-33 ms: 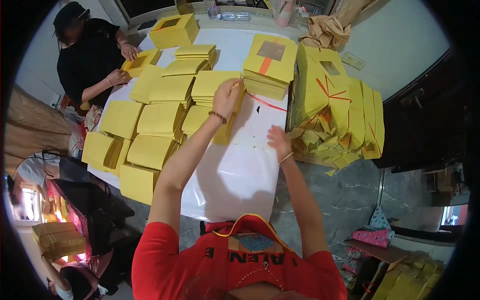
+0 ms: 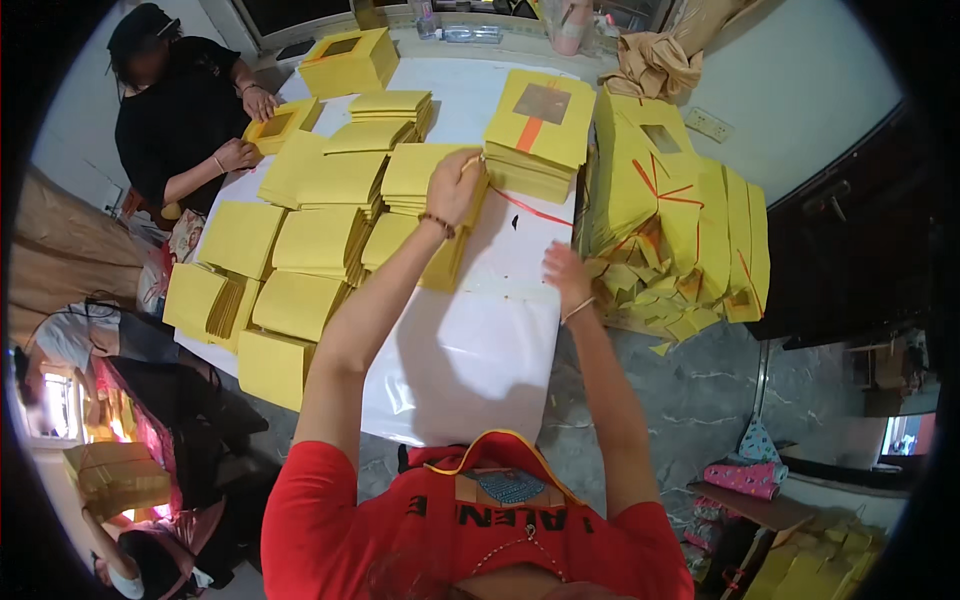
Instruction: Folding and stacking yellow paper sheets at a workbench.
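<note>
In the head view, rows of yellow folded-card stacks (image 2: 318, 238) already lay arranged; a tall yellow windowed card stack (image 2: 548, 145), apparently still banded red, stood just beside the left hand's (image 2: 455, 190) curled fingers, their grip unclear. The right hand (image 2: 568, 275) hung empty, fingers loosely apart, farther from it.

Paper stacks (image 2: 315, 238) on table (image 2: 470, 365), left; bundle (image 2: 537, 128) far right; bottle (image 2: 471, 34) behind, on sill (image 2: 522, 46).
</note>
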{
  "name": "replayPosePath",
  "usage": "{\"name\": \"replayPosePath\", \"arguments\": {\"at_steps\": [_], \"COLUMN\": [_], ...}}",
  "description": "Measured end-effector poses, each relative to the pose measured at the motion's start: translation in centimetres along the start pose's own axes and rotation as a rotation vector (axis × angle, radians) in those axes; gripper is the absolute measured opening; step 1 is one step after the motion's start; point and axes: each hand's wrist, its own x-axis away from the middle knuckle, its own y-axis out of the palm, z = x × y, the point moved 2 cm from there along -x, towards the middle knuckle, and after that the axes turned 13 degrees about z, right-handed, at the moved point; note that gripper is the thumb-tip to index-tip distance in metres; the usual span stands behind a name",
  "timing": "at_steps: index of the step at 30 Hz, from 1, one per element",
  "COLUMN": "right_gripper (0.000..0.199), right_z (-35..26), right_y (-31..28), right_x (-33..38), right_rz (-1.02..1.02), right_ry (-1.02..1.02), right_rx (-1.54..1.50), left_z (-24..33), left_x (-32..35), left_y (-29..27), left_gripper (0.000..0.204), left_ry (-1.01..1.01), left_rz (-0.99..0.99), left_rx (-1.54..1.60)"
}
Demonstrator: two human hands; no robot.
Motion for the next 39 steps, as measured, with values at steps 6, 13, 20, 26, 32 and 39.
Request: {"name": "replayPosePath", "arguments": {"at_steps": [6,13,20,26,32,39], "right_gripper": [0.070,0.061,0.047,0.052,0.052,0.069], "right_z": [-9.3,-12.0,-9.2,-11.2,-9.3,-3.5], "right_y": [2.2,9.1,5.8,8.0,5.0,2.1], "right_x": [-8.7,-11.8,-16.5,-14.7,-17.2,-20.8], "right_rz": [0.285,-0.042,0.140,0.001,0.030,0.254], "right_ry": [-0.049,-0.098,-0.027,-0.014,0.250,0.384], "right_rx": [0.026,-0.252,-0.174,0.072,0.010,0.114], "left_z": [-4.3,-11.7,-6.3,-6.7,-8.9,-10.1], "left_x": [-6.4,-12.5,-10.5,-11.4,-12.5,-13.3], "left_y": [5.3,7.4,10.6,8.7,9.8,11.7], "left_gripper": [0.063,0.069,0.058,0.059,0.065,0.085], "left_ry": [-0.271,-0.536,-0.943,-0.963,-1.035,-1.056], "left_rz": [-0.028,-0.164,-0.408,-0.407,-0.413,-0.622], "left_rx": [0.016,0.136,0.520,0.467,0.543,0.564]}}
